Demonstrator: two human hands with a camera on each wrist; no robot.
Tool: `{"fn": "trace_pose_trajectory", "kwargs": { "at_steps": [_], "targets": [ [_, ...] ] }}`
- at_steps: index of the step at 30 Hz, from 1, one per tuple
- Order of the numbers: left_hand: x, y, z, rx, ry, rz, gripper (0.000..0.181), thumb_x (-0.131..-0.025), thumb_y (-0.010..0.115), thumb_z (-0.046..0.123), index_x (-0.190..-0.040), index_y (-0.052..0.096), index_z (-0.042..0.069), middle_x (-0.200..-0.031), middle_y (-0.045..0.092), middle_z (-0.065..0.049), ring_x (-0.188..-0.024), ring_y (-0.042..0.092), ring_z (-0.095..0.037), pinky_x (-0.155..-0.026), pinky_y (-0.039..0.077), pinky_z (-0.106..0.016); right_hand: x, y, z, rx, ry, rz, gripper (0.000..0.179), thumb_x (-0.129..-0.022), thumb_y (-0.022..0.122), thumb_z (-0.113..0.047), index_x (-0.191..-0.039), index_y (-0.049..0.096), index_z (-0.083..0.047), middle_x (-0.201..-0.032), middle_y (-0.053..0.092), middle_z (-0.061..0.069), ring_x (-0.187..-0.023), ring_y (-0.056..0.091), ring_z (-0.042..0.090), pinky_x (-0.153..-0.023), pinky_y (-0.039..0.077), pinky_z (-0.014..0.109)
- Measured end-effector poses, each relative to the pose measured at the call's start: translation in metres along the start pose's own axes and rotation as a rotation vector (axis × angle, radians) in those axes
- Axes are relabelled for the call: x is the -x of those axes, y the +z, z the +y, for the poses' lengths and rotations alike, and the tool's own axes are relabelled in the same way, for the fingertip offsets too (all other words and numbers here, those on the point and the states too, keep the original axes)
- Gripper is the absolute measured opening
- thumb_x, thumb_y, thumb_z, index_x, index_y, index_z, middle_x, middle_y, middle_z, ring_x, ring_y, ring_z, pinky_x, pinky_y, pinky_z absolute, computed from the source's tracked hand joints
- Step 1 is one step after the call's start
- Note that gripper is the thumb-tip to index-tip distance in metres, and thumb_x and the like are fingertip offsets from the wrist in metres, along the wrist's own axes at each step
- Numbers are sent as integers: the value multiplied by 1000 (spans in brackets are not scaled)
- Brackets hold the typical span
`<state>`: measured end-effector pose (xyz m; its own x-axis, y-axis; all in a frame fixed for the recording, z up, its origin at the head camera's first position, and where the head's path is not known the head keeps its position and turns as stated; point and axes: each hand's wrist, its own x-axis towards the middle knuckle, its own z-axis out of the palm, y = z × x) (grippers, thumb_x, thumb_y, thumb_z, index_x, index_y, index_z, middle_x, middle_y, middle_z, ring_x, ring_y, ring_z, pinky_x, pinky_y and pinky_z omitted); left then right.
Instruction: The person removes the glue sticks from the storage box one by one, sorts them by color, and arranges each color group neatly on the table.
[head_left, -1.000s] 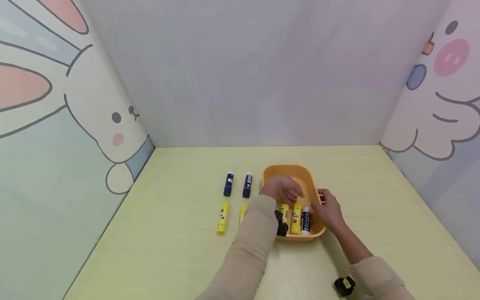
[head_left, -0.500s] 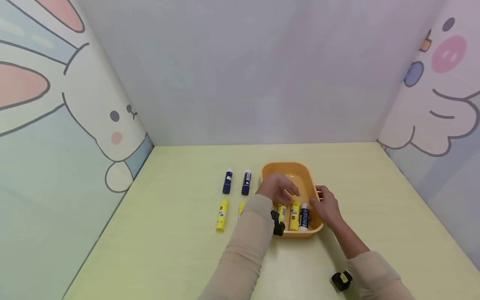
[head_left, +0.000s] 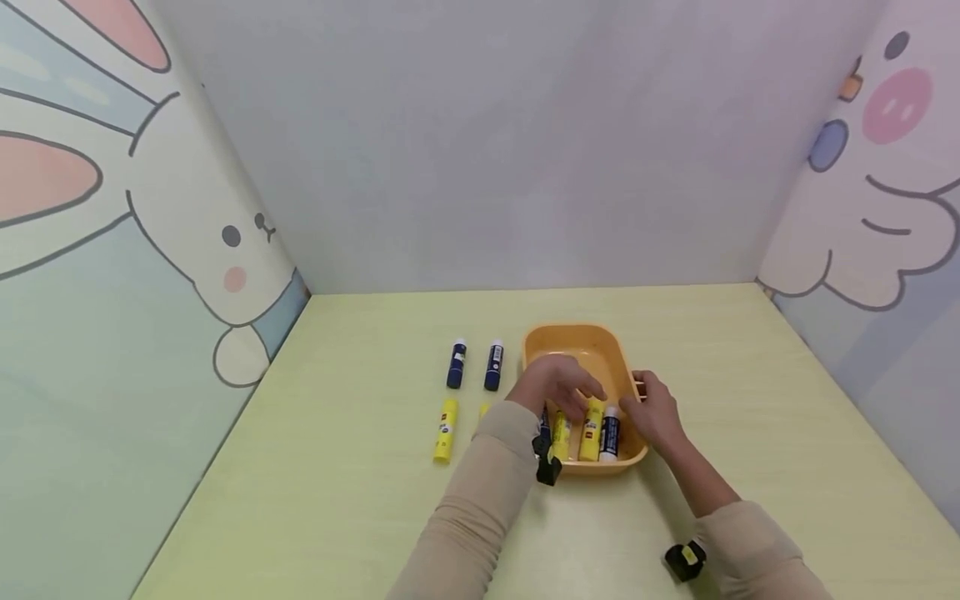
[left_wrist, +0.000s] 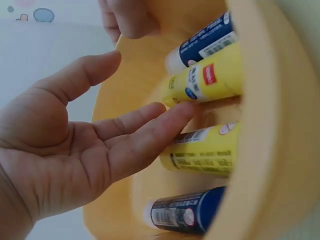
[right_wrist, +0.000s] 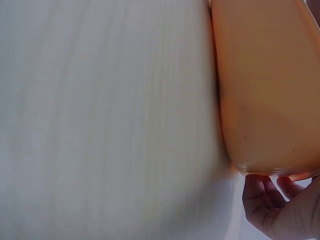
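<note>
An orange plastic basket point(head_left: 567, 333) sits right of the table's middle. In its near part, several glue sticks lie side by side: a yellow glue stick point(head_left: 592, 433), another yellow glue stick point(head_left: 561, 437), a dark blue one point(head_left: 610, 435) at the right, and a second dark blue one point(left_wrist: 182, 212) at the left end. My left hand point(head_left: 561, 386) reaches over the basket. In the left wrist view its fingers extend, relaxed, the fingertips touching or close by the yellow sticks. On the basket's right side, my right hand point(head_left: 657, 417) grips the handle and wall.
Left of the basket, two dark blue glue sticks point(head_left: 456, 364) lie behind a yellow glue stick point(head_left: 446, 431) and another yellow one point(head_left: 483, 410), partly hidden by my left sleeve. Printed walls enclose the pale table point(head_left: 337, 500) at the back and sides.
My left hand and wrist have shifted slightly left and toward me, uncovering part of the leftmost blue stick. One yellow glue stick now leans a little. The right hand keeps its hold.
</note>
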<state>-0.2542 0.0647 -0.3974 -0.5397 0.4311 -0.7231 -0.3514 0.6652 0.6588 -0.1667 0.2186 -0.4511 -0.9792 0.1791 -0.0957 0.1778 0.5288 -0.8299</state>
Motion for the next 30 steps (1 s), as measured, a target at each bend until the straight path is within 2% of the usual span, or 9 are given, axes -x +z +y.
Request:
{"fn": "trace_pose_trajectory", "kwargs": {
  "at_steps": [5, 10, 15, 20, 24, 30],
  "targets": [
    [-3, 7, -1, 2, 4, 20, 44, -80, 73, 15, -114, 55, -7, -87, 62, -22, -79, 64, -33, -77, 52, -42, -1, -2, 0, 5, -18, 11, 49, -88, 48, -7, -132, 35, 10, -118, 47, 32, -101, 52, 40, -78, 50, 45],
    [-10, 12, -3, -48, 8, 14, 29, -80, 72, 5, -101, 57, -9, -85, 63, -21, -77, 64, -33, -70, 54, -39, 0, -1, 1, 10, -4, 9, 49, -88, 49, -8, -132, 36, 9, -119, 48, 31, -102, 51, 40, -80, 49, 46],
    [-14, 15, -8, -34, -15, 16, 22, -76, 72, -4, -93, 59, -10, -81, 64, -20, -72, 64, -30, -68, 54, -36, 2, 1, 2, 3, 11, -3, 49, -88, 50, -8, -132, 36, 9, -119, 48, 30, -102, 51, 39, -80, 49, 46],
    [-15, 17, -9, -26, -12, 47, 19, -74, 76, -2, -86, 62, -7, -81, 64, -19, -69, 64, -27, -67, 54, -34, 1, 1, 0, -5, 19, -9, 49, -88, 50, -7, -132, 36, 9, -120, 47, 30, -103, 50, 39, -81, 50, 46],
    [-16, 17, -7, -37, 19, 32, 19, -74, 77, 3, -89, 66, -3, -81, 65, -16, -70, 63, -26, -67, 54, -35, 0, 0, 0, -9, 12, -1, 50, -88, 50, -7, -132, 35, 9, -120, 47, 31, -104, 50, 40, -81, 49, 47],
    [-14, 13, -7, -19, 134, -13, 14, -80, 72, 5, -92, 65, 1, -86, 65, -12, -78, 62, -25, -72, 53, -40, 0, -1, 1, -9, 5, -1, 50, -87, 50, -7, -132, 36, 10, -119, 47, 31, -103, 51, 40, -79, 50, 45]
  ]
}}
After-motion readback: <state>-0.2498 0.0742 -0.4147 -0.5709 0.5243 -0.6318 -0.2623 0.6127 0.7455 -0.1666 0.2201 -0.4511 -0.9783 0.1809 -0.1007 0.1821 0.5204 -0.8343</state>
